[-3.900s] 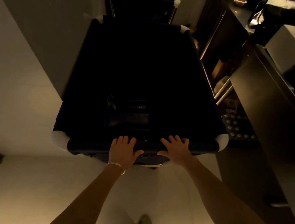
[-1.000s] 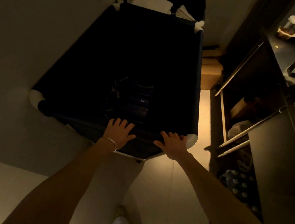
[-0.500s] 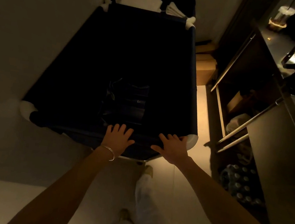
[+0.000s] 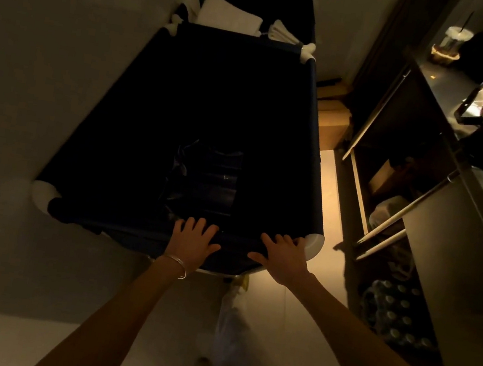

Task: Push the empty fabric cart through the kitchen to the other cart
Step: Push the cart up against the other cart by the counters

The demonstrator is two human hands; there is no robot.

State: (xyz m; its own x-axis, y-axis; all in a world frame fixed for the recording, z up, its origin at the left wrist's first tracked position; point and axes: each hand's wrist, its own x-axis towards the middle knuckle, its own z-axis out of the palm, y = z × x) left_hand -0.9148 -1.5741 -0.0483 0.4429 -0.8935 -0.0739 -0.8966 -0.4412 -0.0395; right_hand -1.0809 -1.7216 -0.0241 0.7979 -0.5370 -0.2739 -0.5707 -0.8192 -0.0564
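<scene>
A big dark navy fabric cart (image 4: 314,131) with white corner caps fills the middle of the head view; its inside is dark with only a fold of liner at the bottom. My left hand (image 4: 193,242) and my right hand (image 4: 284,255) lie over its near top rail, fingers over the edge. The cart's far rim touches or nearly touches the other dark cart (image 4: 305,8), which holds folded white cloths (image 4: 229,16). The empty cart stands angled, its left near corner close to the wall.
A pale wall (image 4: 49,62) runs along the left. On the right stand a steel counter with open shelves (image 4: 419,189), a pack of bottles (image 4: 395,313) low down, and cardboard boxes (image 4: 332,124) on the floor. A narrow strip of lit floor (image 4: 329,213) lies between cart and shelves.
The cart has rolled forward until its far rim meets the other cart, turning a little to the right. Both hands have stayed on the near rail.
</scene>
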